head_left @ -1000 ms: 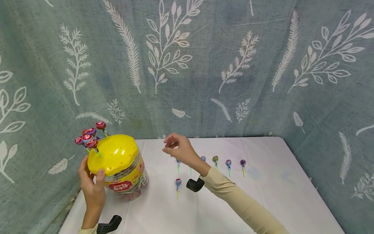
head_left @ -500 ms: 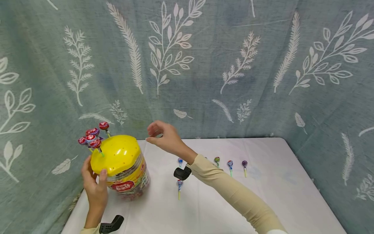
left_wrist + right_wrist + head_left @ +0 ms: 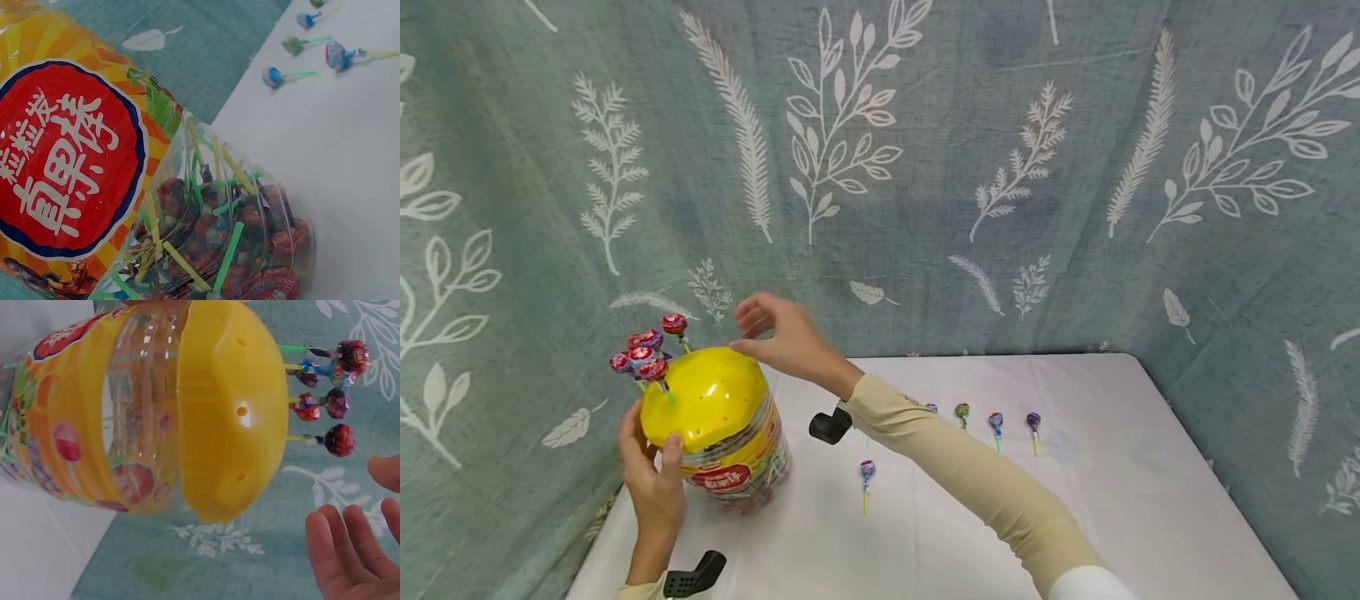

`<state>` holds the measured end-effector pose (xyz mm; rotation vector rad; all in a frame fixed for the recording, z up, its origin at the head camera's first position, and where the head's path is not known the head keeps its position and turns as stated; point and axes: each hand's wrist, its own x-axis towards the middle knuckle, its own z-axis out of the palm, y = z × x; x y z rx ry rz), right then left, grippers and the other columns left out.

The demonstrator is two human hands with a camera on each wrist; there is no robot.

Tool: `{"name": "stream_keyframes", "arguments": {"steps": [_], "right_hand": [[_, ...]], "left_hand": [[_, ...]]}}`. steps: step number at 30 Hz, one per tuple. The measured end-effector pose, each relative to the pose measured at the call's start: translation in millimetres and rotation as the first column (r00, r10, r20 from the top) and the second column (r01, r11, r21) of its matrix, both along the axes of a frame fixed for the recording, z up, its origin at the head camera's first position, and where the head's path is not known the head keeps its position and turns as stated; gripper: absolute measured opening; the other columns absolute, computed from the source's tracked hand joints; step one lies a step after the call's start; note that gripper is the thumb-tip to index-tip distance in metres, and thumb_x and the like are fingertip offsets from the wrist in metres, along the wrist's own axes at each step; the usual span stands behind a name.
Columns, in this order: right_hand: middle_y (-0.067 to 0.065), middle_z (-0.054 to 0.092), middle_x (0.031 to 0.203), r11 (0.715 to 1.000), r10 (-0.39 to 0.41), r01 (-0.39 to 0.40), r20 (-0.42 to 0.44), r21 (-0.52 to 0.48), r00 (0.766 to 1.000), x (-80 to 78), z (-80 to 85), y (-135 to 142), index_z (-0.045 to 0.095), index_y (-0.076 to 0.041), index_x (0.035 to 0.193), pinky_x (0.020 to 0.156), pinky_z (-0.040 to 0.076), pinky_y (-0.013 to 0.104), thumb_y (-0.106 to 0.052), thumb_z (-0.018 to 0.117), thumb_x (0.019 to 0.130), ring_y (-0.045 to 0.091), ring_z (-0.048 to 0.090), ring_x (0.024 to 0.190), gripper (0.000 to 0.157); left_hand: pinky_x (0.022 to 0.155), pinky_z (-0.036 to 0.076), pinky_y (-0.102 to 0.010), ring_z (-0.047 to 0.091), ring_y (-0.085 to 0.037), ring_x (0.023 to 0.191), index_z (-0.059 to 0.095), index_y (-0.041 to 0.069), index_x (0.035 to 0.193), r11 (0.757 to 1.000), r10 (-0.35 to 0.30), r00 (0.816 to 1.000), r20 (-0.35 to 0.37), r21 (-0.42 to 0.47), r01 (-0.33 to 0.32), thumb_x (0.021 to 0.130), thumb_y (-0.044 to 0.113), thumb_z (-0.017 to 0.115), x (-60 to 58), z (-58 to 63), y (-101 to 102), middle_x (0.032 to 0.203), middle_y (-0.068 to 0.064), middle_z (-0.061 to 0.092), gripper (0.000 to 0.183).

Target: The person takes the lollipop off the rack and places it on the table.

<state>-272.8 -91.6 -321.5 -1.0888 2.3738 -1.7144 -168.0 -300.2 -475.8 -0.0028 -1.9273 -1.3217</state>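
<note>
We count one jar (image 3: 730, 462) on the surface (image 3: 820, 550), with one yellow lid (image 3: 718, 400). At least five upright lollipops (image 3: 653, 369) poke from the jar's left side on top; at least five loose lollipops (image 3: 868, 469) lie right of the jar. We see the left hand (image 3: 651, 483) gripping the jar near its top, the right hand (image 3: 784, 337) released, fingers loosely bent, above the jar.

This is a curtained-off table space; patterned cloth (image 3: 940, 175) hangs behind and beside the white-covered table (image 3: 1150, 508); room type unclear.
</note>
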Motion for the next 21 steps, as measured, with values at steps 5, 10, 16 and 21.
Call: {"name": "stream_keyframes", "arguments": {"steps": [5,10,16,21], "right_hand": [[0.0,0.06,0.103,1.0,0.016,-0.016,0.003,0.017,1.0,-4.2,3.4,-19,0.055,-0.012,0.118,0.071,0.048,0.016,-0.014,0.07,0.084,0.007,0.059,0.087,0.037],[-0.001,0.057,0.11,0.997,0.021,-0.024,0.034,0.078,0.999,-10.6,4.7,-41,0.049,-0.016,0.126,0.074,0.047,0.015,-0.017,0.069,0.085,0.011,0.06,0.096,0.046],[0.0,0.058,0.11,0.996,0.003,-0.008,0.061,0.093,0.998,-12.6,1.6,-66,0.045,-0.017,0.131,0.074,0.046,0.014,-0.016,0.069,0.086,0.011,0.06,0.097,0.051],[0.0,0.061,0.102,0.998,0.009,-0.012,0.048,0.067,0.999,-9.2,-0.3,-80,0.05,-0.012,0.126,0.069,0.046,0.012,-0.01,0.065,0.088,0.006,0.06,0.085,0.041]], "left_hand": [[0.096,0.033,-0.02,0.038,-0.015,0.125,0.029,0.02,0.148,1.0,-0.003,1.0,-0.003,0.004,0.003,0.086,0.016,0.051,0.7,0.2,1,0.146,0.0,0.036,0.066],[0.096,0.034,-0.02,0.039,-0.016,0.124,0.029,0.022,0.148,1.0,-0.002,1.0,-0.01,0.006,0.002,0.086,0.017,0.051,2.9,-1.0,1,0.146,0.0,0.037,0.065],[0.098,0.033,-0.021,0.038,-0.016,0.125,0.028,0.024,0.148,1.0,-0.003,1.0,0.003,0.014,0.003,0.087,0.018,0.051,3.9,-1.4,2,0.146,0.001,0.036,0.065],[0.097,0.034,-0.022,0.039,-0.018,0.124,0.029,0.024,0.148,0.999,-0.016,1.0,-0.013,0.031,0.016,0.086,0.019,0.051,2.2,-0.5,2,0.145,0.002,0.036,0.065]]}}
